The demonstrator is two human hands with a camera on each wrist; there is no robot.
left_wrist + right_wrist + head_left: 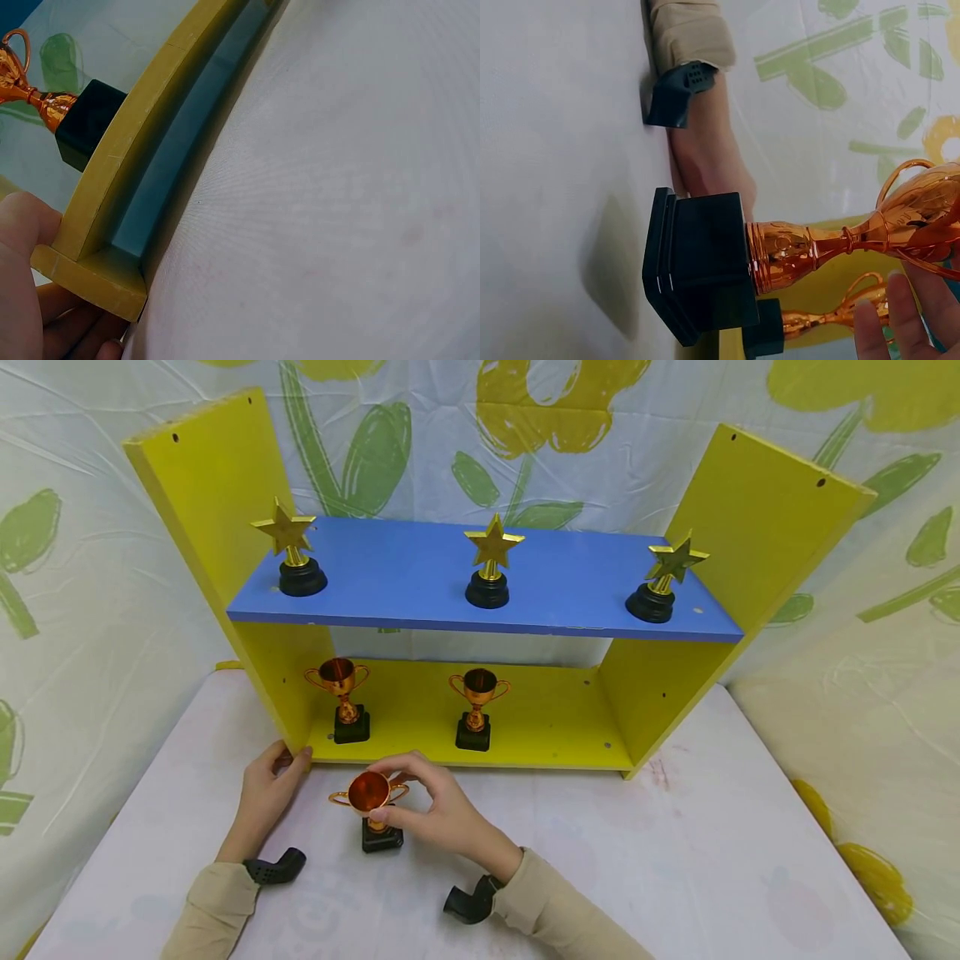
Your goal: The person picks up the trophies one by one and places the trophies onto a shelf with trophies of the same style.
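Note:
My right hand pinches a copper-coloured trophy cup by its bowl, in front of the shelf. The cup's black base hangs just above the white table, its shadow apart from it. With thumb and fingers on either side, my left hand grips the lower front corner of the yellow-and-blue shelf unit. Two matching trophy cups stand on the yellow bottom board: one trophy cup at the left end, another trophy cup near the middle.
On the blue upper board stand three gold star trophies: a left star trophy, a middle star trophy and a right star trophy. A flower-patterned cloth hangs behind. Pale cloth covers the table.

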